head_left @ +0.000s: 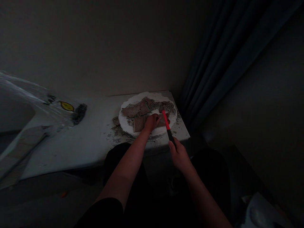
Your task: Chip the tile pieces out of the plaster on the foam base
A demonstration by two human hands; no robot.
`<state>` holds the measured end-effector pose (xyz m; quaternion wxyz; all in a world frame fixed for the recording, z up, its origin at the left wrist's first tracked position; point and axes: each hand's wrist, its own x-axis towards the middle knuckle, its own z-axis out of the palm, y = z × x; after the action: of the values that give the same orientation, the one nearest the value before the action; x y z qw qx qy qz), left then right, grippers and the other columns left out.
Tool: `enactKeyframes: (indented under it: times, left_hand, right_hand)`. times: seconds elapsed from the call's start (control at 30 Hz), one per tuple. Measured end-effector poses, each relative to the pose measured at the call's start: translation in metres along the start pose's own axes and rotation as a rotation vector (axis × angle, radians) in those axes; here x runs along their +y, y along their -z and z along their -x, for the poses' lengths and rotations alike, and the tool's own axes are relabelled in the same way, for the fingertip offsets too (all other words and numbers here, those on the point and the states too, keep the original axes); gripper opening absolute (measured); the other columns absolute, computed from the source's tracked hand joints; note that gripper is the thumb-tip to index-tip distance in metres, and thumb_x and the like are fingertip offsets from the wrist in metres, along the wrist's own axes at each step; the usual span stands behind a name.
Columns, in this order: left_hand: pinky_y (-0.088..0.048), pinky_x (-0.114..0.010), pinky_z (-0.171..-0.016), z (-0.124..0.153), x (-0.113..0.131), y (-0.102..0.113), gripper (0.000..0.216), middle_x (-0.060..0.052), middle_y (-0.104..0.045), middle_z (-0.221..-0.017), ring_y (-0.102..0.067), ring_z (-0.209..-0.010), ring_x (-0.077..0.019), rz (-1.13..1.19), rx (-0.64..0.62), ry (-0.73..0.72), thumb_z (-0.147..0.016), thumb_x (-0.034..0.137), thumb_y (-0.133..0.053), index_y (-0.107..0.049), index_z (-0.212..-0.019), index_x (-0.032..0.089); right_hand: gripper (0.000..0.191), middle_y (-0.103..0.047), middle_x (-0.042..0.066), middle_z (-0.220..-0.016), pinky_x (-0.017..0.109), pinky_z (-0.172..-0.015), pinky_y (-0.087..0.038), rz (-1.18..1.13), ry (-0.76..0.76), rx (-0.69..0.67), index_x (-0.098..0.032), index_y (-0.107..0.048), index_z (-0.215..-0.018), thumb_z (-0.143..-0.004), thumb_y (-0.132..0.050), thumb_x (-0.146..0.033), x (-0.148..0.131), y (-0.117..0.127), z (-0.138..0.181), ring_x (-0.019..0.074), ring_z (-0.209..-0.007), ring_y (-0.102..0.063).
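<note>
Across the mat (pixel 123 124), near the right end of the table (pixel 80 137): front slab (pixel 139 124), brown and flat, beneath the left hand (pixel 152 122) and showing on both sides of it. Just behind, rear slab (pixel 135 110), cracked; to its right, crumbs (pixel 169 106). At the front slab, left fingers bent and apparently touching its face; whether pinching anything, cannot tell. Nearer the body, right hand (pixel 179 155) wrapped firmly around the black end of the tool (pixel 167 124), with the red shaft toward the crumbs and the far end too dim to make out.

Judging by the ragged breaks, probably stiff but brittle, gritty rather than slippery, light enough for one hand. Best steadied flat near the slab's left end, away from the tool, never by a crumbling corner. For the tool, best gripped low on the black part.
</note>
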<state>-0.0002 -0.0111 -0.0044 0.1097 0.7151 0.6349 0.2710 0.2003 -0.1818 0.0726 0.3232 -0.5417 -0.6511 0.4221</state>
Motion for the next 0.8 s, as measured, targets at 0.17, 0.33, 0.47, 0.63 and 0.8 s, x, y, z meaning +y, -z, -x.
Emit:
enactKeyframes:
  times: [0.17,0.33,0.47,0.63,0.8]
  left_hand:
    - [-0.045,-0.028,-0.073,0.0001,0.0007,0.0003,0.023,-0.009,-0.071,-0.089,-0.064,-0.080,-0.0187,-0.009,-0.003,0.003,-0.089,0.033,-0.052,-0.066,-0.092,0.015]
    - [-0.045,-0.028,-0.072,0.0004,-0.0002,-0.0007,0.027,-0.009,-0.070,-0.086,-0.063,-0.077,-0.0182,-0.016,0.001,-0.003,-0.090,0.037,-0.050,-0.066,-0.090,0.015]
    - [-0.045,-0.029,-0.074,0.0003,-0.0021,-0.0018,0.027,-0.009,-0.070,-0.089,-0.063,-0.079,-0.0186,-0.011,0.000,0.001,-0.090,0.037,-0.050,-0.066,-0.092,0.016]
    - [-0.046,-0.029,-0.075,-0.0003,-0.0015,-0.0015,0.026,-0.010,-0.070,-0.089,-0.063,-0.081,-0.0195,0.002,-0.007,0.000,-0.089,0.035,-0.051,-0.066,-0.091,0.015]
    - [-0.046,-0.030,-0.075,-0.0001,0.0012,-0.0004,0.025,-0.010,-0.070,-0.090,-0.063,-0.080,-0.0191,-0.009,-0.020,0.029,-0.089,0.034,-0.050,-0.066,-0.094,0.015]
  right_hand:
    - [0.037,-0.065,0.005,-0.080,0.028,-0.064,-0.041,0.006,0.009,0.028,-0.016,-0.058,-0.119,-0.097,-0.040,-0.040,0.0024,0.0006,-0.0024,0.0187,-0.069,-0.059]
    - [0.039,-0.064,0.003,-0.077,0.026,-0.059,-0.039,-0.033,0.007,0.034,-0.017,-0.057,-0.120,-0.098,-0.038,-0.043,0.0020,0.0038,-0.0023,0.0173,-0.065,-0.057]
    - [0.041,-0.067,0.006,-0.084,0.027,-0.063,-0.041,-0.019,-0.009,0.028,-0.016,-0.057,-0.122,-0.098,-0.039,-0.042,0.0028,0.0034,-0.0009,0.0187,-0.072,-0.060]
    - [0.042,-0.067,0.005,-0.082,0.028,-0.065,-0.042,-0.005,-0.008,0.027,-0.017,-0.057,-0.124,-0.098,-0.038,-0.042,0.0026,0.0033,-0.0011,0.0192,-0.070,-0.061]
    - [0.041,-0.068,0.009,-0.087,0.030,-0.068,-0.043,0.035,-0.018,0.005,-0.015,-0.058,-0.122,-0.097,-0.039,-0.041,0.0015,0.0025,-0.0015,0.0215,-0.076,-0.062]
